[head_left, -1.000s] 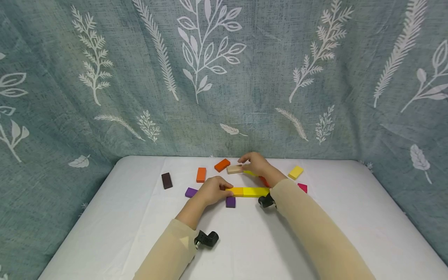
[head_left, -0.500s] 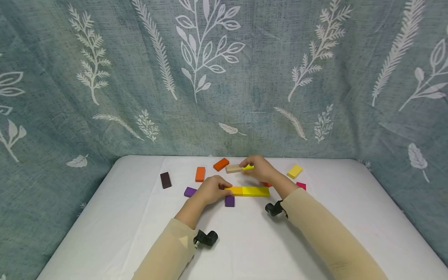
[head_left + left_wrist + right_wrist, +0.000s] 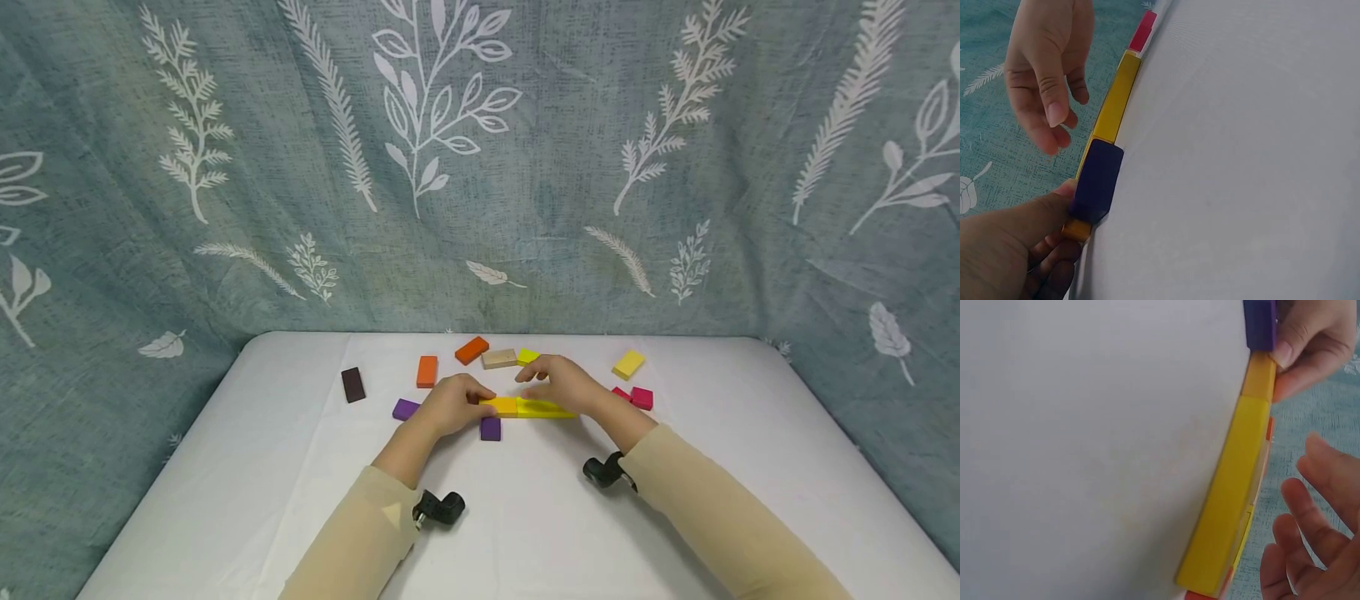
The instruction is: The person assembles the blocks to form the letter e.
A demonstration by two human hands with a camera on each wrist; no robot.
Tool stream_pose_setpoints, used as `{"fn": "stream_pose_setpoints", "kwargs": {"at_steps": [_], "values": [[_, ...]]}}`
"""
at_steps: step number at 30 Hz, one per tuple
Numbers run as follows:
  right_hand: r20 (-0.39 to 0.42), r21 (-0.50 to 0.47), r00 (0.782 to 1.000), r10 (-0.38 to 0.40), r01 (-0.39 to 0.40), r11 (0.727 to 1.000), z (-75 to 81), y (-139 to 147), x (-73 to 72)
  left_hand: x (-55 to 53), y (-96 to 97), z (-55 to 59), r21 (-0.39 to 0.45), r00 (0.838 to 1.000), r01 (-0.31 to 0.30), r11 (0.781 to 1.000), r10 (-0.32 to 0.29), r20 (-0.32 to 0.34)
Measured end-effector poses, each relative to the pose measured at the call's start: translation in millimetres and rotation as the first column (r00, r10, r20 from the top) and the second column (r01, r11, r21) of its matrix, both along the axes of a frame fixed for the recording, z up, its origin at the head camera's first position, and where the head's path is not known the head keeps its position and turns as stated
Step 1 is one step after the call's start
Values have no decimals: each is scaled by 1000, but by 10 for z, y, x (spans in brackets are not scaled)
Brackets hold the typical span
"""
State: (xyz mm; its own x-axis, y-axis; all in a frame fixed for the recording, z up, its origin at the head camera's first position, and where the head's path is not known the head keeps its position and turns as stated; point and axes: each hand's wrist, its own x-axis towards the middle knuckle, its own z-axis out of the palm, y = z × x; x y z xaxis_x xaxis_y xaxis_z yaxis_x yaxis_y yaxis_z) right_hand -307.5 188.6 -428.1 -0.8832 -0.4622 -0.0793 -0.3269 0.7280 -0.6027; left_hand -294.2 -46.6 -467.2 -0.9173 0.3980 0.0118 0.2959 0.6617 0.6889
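My left hand (image 3: pixel 452 404) pinches the left end of an orange-yellow wooden block (image 3: pixel 505 407) between thumb and fingers. End to end with it runs a long yellow block (image 3: pixel 551 410), and a dark purple block (image 3: pixel 491 429) sits against its near side. Over the yellow block hovers my right hand (image 3: pixel 562 387), its fingers relaxed and spread; the right wrist view shows nothing between those fingers (image 3: pixel 1310 519). Just behind that hand a small yellow block (image 3: pixel 527 357), partly hidden, lies beside a plain wood block (image 3: pixel 499 359).
Orange blocks (image 3: pixel 427 372) lie at the back left, and a dark brown block (image 3: pixel 353 385) farther left. A purple block (image 3: pixel 405 409) is partly behind the left hand. To the right are red-pink blocks (image 3: pixel 642 398) and another yellow block (image 3: pixel 628 364). A patterned curtain (image 3: pixel 480 167) hangs behind.
My right hand held the small yellow block by the plain wood block, let go of it there, and came back toward the row. The left hand has kept its grip.
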Motion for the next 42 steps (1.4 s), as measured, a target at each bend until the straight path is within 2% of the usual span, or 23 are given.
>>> {"fn": "stream_pose_setpoints", "kwargs": {"at_steps": [6,17,25,32,42], "values": [[32,-23,999,-4,4,1000,-47,-12,68,-8,-5,11,1,1000,8,1000,-8,-6],[12,2,1000,14,-14,1000,-96,-77,114,-2,-18,1,11,1000,-8,1000,7,16],[47,29,999,-10,9,1000,-114,-100,95,-5,-10,6,6,1000,-7,1000,7,14],[42,20,999,17,-18,1000,-141,-100,73,-2,-4,8,17,1000,-4,1000,3,26],[34,19,999,9,-10,1000,-162,-114,68,-16,-10,-8,11,1000,3,1000,-3,22]]}}
